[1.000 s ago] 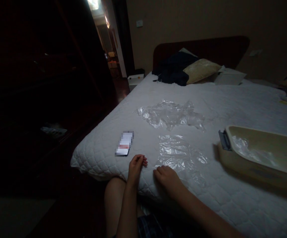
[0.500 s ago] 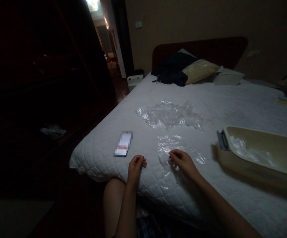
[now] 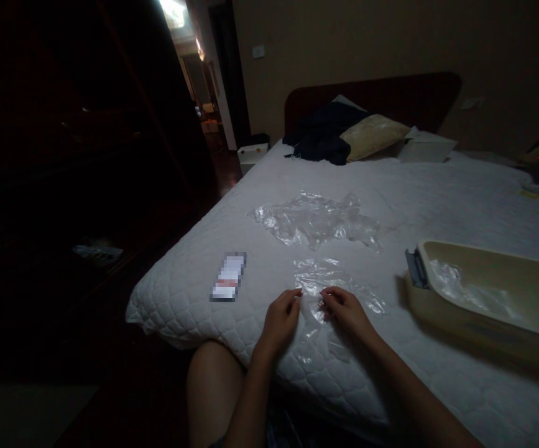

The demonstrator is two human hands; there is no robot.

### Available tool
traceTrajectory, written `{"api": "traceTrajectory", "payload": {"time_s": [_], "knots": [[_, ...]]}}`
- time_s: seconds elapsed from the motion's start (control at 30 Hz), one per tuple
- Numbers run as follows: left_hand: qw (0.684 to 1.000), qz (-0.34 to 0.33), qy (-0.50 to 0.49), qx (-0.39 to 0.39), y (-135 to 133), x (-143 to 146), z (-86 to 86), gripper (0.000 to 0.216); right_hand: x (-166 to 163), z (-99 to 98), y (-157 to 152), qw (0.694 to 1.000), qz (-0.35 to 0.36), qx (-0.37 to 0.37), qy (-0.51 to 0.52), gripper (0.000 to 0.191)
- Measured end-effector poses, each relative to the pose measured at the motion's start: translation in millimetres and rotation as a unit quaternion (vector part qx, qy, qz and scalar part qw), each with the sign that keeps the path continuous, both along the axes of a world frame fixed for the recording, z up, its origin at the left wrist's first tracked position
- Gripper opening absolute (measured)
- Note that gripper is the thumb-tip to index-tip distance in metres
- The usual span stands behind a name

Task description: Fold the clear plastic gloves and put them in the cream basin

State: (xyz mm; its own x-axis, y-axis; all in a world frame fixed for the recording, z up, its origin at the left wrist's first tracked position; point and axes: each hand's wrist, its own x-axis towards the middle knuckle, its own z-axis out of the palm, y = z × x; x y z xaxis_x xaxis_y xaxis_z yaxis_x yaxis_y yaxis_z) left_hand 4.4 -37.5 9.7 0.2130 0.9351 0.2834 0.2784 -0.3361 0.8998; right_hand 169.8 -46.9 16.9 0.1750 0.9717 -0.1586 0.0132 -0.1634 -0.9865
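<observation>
A clear plastic bag lies flat on the white quilted bed near its front corner. My left hand and my right hand both rest on the near edge of this bag, fingers pinched on the plastic, a few centimetres apart. A second, crumpled heap of clear plastic lies farther up the bed. A phone lies to the left of my left hand.
A beige plastic basin with clear plastic inside sits on the bed at the right. Pillows and dark clothing lie by the headboard. The room left of the bed is dark; a lit doorway shows behind.
My right hand slid forward onto the plastic bag and pulled its near edge up. My left hand then moved right from the bed's edge to the bag.
</observation>
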Motion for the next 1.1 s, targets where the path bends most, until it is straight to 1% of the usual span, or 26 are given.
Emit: {"api": "traceTrajectory", "payload": {"time_s": [0.1, 0.23, 0.37, 0.5, 0.63, 0.8, 0.9, 0.97, 1.03, 1.1], "knots": [[0.999, -0.006, 0.029, -0.014, 6.2, 2.5, -3.2, 0.029, 3.7, 0.0, -1.6, 1.0, -0.001, 0.004, -0.02, 0.031], [0.999, 0.005, 0.044, -0.023, 9.5, 2.6, -12.9, 0.026, 7.7, -9.5, -5.7, 0.999, -0.004, -0.012, -0.031, 0.033], [0.998, 0.007, 0.027, -0.049, 11.0, 1.5, -21.1, 0.025, 11.1, -19.5, -7.8, 0.999, -0.012, -0.019, -0.025, 0.035], [0.998, 0.011, 0.009, -0.067, 11.9, 1.4, -24.8, 0.024, 12.6, -20.6, -8.1, 1.0, -0.003, 0.004, -0.025, 0.038], [0.998, 0.021, 0.021, -0.047, 11.0, 3.0, -22.8, 0.023, 10.7, -18.6, -8.6, 0.999, -0.012, 0.016, -0.035, 0.042], [0.999, 0.008, 0.051, -0.002, 9.8, 3.2, -17.3, 0.022, 12.2, -20.1, -5.4, 0.997, -0.024, 0.018, -0.074, 0.042], [0.998, 0.005, 0.056, 0.011, 8.8, 2.3, -14.1, 0.021, 16.9, -16.6, -4.3, 0.994, -0.052, 0.023, -0.088, 0.043], [0.998, -0.001, 0.054, 0.014, 7.7, 2.0, -12.2, 0.019, 18.3, -9.6, -8.1, 0.989, -0.066, 0.043, -0.125, 0.038], [0.999, -0.003, 0.049, 0.011, 6.7, 2.1, -10.9, 0.017, 16.1, 0.0, -16.5, 0.978, -0.044, 0.072, -0.189, 0.031], [0.999, -0.003, 0.039, 0.004, 5.9, 2.5, -10.4, 0.015, 9.9, 9.0, -27.6, 0.96, 0.02, 0.111, -0.256, 0.023]]}}
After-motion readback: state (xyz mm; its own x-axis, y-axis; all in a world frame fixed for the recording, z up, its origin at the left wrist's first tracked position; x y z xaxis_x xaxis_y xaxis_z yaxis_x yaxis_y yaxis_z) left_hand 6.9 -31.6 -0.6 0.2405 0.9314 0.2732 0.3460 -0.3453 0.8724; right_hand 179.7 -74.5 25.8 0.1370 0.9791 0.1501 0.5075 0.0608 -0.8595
